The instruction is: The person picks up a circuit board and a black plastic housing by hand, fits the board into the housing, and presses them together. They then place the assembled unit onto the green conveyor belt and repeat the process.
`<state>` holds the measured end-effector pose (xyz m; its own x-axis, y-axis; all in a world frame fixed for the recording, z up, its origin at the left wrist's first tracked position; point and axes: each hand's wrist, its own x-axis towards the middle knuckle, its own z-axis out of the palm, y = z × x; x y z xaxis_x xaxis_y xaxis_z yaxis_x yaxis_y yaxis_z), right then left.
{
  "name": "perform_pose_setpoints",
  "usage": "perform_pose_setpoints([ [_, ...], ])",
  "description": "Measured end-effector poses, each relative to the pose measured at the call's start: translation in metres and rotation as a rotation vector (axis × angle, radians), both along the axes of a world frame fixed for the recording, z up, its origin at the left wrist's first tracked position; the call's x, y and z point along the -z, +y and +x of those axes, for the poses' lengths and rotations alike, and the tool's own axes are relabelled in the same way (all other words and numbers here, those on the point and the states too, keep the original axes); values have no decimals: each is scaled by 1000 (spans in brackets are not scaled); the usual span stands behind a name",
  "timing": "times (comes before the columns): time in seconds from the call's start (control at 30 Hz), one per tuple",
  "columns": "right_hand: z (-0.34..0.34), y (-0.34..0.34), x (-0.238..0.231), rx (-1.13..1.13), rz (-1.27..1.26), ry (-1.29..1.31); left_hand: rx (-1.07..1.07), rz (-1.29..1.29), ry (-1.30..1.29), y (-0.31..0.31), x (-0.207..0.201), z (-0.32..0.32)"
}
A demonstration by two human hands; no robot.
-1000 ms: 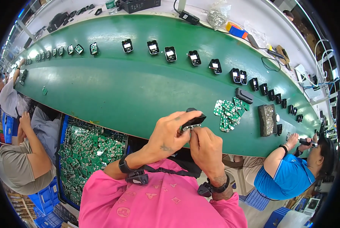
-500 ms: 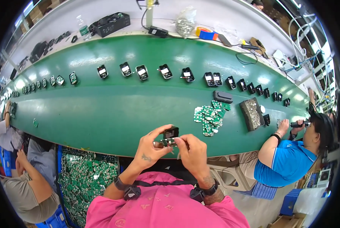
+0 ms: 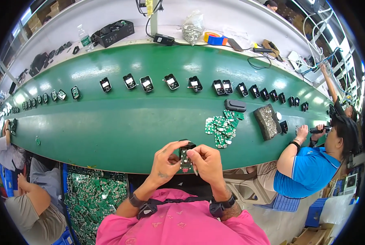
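Note:
Close to the table's front edge, my left hand [image 3: 165,164] is closed around the side of a small black plastic housing [image 3: 187,145]. A green circuit board [image 3: 185,166] lies over the housing's face, its component side up. My right hand [image 3: 207,162] pinches the board's right side, with the thumb pressed near its upper part. Below the right fingers a small pale tip shows, too small to name. The hands cover much of the housing. Past them lies a loose pile of green circuit boards [image 3: 222,130] on the green table [image 3: 121,134].
A row of black housings [image 3: 171,81] runs across the table. Right of the pile are a black case [image 3: 235,105] and a block-shaped tray of small metal parts [image 3: 267,122]. A bin of boards [image 3: 94,200] stands below left. A co-worker in blue [image 3: 309,173] sits right.
The board and housing have turned from edge-on to facing up, the board now flat along the housing. My right thumb has moved onto the board. The view has shifted slightly.

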<state>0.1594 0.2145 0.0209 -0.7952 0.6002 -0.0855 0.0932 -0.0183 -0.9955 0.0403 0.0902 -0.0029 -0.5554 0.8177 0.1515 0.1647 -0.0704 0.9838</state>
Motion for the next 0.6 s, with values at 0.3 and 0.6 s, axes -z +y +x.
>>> perform_pose_setpoints([
  [0.3,6,5,-3,54,426,-51,-107,87,12,9,-5,9],
  [0.6,-4,11,-5,117,399,-97,97,2,-237,1,-17,2],
])
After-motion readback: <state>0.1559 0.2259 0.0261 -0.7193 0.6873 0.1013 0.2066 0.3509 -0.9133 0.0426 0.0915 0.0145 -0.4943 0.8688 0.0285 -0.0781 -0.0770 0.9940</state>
